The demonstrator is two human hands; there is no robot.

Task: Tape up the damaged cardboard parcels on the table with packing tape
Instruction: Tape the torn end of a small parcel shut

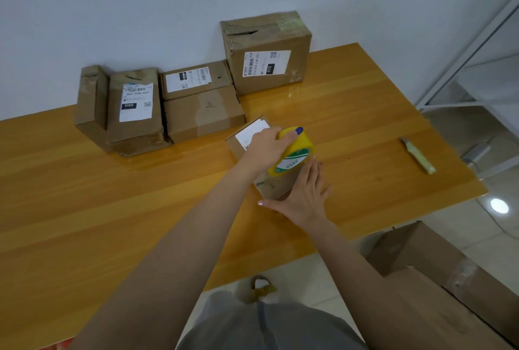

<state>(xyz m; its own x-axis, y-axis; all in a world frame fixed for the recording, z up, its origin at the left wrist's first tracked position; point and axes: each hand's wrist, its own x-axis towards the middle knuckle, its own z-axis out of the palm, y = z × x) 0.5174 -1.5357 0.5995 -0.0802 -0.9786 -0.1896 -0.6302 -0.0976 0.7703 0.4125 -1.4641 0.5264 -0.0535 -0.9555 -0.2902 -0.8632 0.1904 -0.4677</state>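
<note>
Head view: the work is at an early stage, by the look of it. The left hand point(266, 149) grips a yellow roll of packing tape point(295, 153), fingers and thumb curled round it, and holds it on top of a small parcel point(248, 133) that lies directly under both hands on the table point(112, 209). The right hand point(304, 195) lies flat with straight fingers against the near end of that parcel, pressing it and holding nothing. I judge that a strip is being laid along this one box; whether any tape is already stuck down I cannot tell, since the hands cover most of it.

Beyond the hands, against the wall, five more parcels wait. A large parcel point(266, 69) stands straight ahead of the hands, and its top is torn open in a long rip. Ahead and to the left of the left hand, a flat parcel point(196, 81) lies on another flat parcel point(203, 115). Further left, a labelled upright parcel point(133, 105) leans against a narrow parcel point(91, 102), both crumpled. None shows yellow tape, so I take all five as not yet done.

A knife point(418, 156) lies on the table well to the right of the right hand, untouched; it will probably be wanted to cut the strip. Below the right forearm, a cardboard box point(438, 279) sits on the floor.
</note>
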